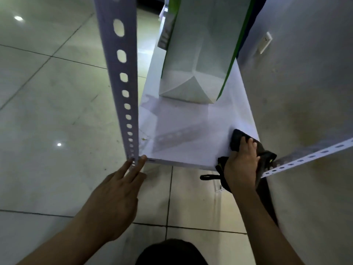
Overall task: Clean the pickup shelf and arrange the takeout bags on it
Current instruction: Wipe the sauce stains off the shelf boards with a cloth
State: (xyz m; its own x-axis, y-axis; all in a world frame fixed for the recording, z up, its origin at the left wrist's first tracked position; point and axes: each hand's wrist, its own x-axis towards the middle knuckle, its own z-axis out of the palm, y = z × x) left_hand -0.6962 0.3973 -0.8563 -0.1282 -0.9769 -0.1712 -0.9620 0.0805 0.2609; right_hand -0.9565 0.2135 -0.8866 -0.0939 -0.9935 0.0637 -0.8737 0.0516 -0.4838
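Note:
The white shelf board point(191, 134) runs away from me between perforated metal posts. A white paper takeout bag with a green edge point(200, 54) stands upright on the far part of the board; a second bag point(169, 25) shows behind it. My right hand point(241, 165) grips a black cloth point(238, 140) at the board's near right corner, against the wall. My left hand point(114, 196) is flat with straight fingers, and two fingertips touch the foot of the left post point(122, 77) at the near left corner.
A grey wall point(305, 92) with a socket plate point(265, 43) closes the right side. A perforated rail point(305, 157) crosses at the right. Glossy floor tiles point(47, 111) spread to the left and below. Small specks lie by the post's foot.

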